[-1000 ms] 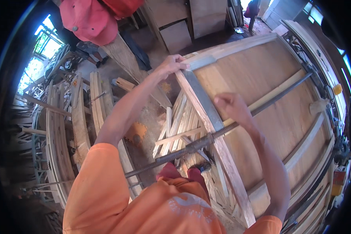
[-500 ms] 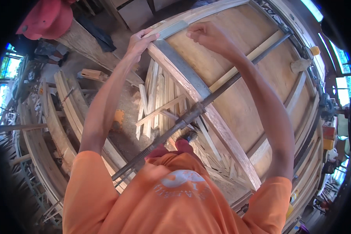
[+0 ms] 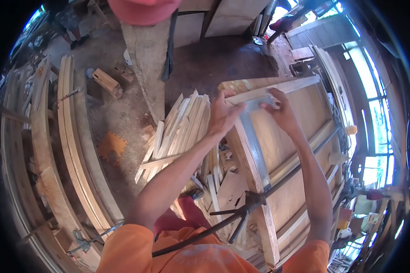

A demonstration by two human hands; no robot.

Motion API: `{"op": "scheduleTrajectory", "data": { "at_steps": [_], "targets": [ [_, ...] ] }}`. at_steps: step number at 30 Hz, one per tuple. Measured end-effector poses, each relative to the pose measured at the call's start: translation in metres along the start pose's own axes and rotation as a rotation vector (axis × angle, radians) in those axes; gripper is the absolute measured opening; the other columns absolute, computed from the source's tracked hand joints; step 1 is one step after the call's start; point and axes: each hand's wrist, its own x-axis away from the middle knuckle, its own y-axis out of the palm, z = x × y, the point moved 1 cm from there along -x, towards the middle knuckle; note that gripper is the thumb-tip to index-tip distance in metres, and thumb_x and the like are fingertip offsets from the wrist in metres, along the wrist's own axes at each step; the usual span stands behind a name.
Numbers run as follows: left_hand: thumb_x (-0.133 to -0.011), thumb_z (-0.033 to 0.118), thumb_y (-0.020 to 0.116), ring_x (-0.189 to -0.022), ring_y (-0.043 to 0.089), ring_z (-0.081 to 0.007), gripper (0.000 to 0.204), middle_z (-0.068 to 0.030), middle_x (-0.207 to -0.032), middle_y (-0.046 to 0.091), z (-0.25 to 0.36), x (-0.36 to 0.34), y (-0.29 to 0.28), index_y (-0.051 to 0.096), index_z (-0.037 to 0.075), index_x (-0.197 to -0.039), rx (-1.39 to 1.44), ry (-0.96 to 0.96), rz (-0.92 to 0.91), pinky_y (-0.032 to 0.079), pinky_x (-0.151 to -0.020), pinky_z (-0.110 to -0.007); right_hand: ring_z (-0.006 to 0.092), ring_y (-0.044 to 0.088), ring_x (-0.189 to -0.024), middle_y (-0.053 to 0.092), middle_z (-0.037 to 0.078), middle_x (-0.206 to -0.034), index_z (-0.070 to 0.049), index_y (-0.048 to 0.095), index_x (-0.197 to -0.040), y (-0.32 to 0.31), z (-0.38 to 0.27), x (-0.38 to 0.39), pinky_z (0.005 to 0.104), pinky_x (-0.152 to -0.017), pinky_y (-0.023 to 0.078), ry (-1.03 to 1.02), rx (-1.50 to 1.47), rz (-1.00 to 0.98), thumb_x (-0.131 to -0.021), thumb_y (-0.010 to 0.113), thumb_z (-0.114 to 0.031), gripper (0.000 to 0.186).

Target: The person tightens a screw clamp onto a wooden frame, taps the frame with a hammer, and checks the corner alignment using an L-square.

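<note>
A grey metal square [image 3: 253,145] lies over the corner of a wooden-framed panel [image 3: 284,132], its long leg along the near rail and its short leg along the end rail. My left hand [image 3: 223,113] is closed around the frame corner, thumb on top beside the square; its other fingers are partly hidden behind the wood. My right hand [image 3: 281,113] has thumb and forefinger around the end of the square's short leg, slightly blurred. A long threaded bar clamp [image 3: 243,210] crosses the near rail, its handle toward my body.
Thin wood strips [image 3: 182,129] are heaped on the floor left of the panel. Long curved timbers [image 3: 75,145] stand at the left. A rough board [image 3: 146,63] with a red cap [image 3: 146,11] lies ahead. Another person's legs [image 3: 73,34] show at the far left.
My view has turned, so the panel appears farther right and lower. My right hand has come from just beside the short leg's end to around it. My left hand still holds the corner.
</note>
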Motion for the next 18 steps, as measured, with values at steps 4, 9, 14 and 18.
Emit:
{"op": "scheduleTrajectory", "data": {
  "at_steps": [4, 9, 14, 18],
  "targets": [
    [-0.078, 0.02, 0.086, -0.107, 0.065, -0.0312, 0.046, -0.0189, -0.109, 0.068, -0.002, -0.004, 0.003, 0.064, -0.003, -0.111, -0.009, -0.014, -0.027, 0.051, -0.097, -0.041, 0.0239, 0.07, -0.108, 0.073, 0.017, -0.121, 0.007, 0.066, -0.131, -0.04, 0.019, -0.001, 0.0377, -0.098, 0.055, 0.426, -0.331, 0.089, -0.095, 0.079, -0.03, 0.054],
    [-0.078, 0.019, 0.085, -0.112, 0.061, -0.0324, 0.045, -0.0192, -0.112, 0.066, -0.014, -0.008, 0.003, 0.065, -0.003, -0.112, 0.021, 0.058, 0.003, 0.047, -0.102, -0.043, 0.0122, 0.068, -0.08, 0.074, 0.008, -0.094, 0.008, 0.068, -0.125, -0.011, 0.004, -0.001, 0.0273, -0.074, 0.057, 0.811, -0.627, -0.031, -0.097, 0.077, -0.027, 0.046],
    [-0.078, 0.018, 0.085, -0.112, 0.061, -0.0323, 0.045, -0.019, -0.111, 0.066, -0.008, -0.009, 0.003, 0.065, -0.003, -0.112, 0.025, 0.077, 0.001, 0.047, -0.103, -0.043, 0.0117, 0.066, -0.071, 0.072, 0.005, -0.083, 0.006, 0.072, -0.111, 0.003, 0.004, -0.013, 0.0249, -0.071, 0.056, 0.67, -0.524, 0.003, -0.092, 0.082, -0.02, 0.034],
    [-0.079, 0.018, 0.085, -0.109, 0.063, -0.0286, 0.044, -0.0177, -0.111, 0.067, -0.006, -0.009, 0.0, 0.065, -0.003, -0.112, 0.029, 0.078, -0.019, 0.049, -0.099, -0.041, 0.0117, 0.066, -0.069, 0.071, 0.006, -0.083, 0.006, 0.071, -0.106, 0.007, 0.01, -0.018, 0.0246, -0.068, 0.056, 0.649, -0.503, 0.028, -0.091, 0.083, -0.02, 0.032]
  ]
}}
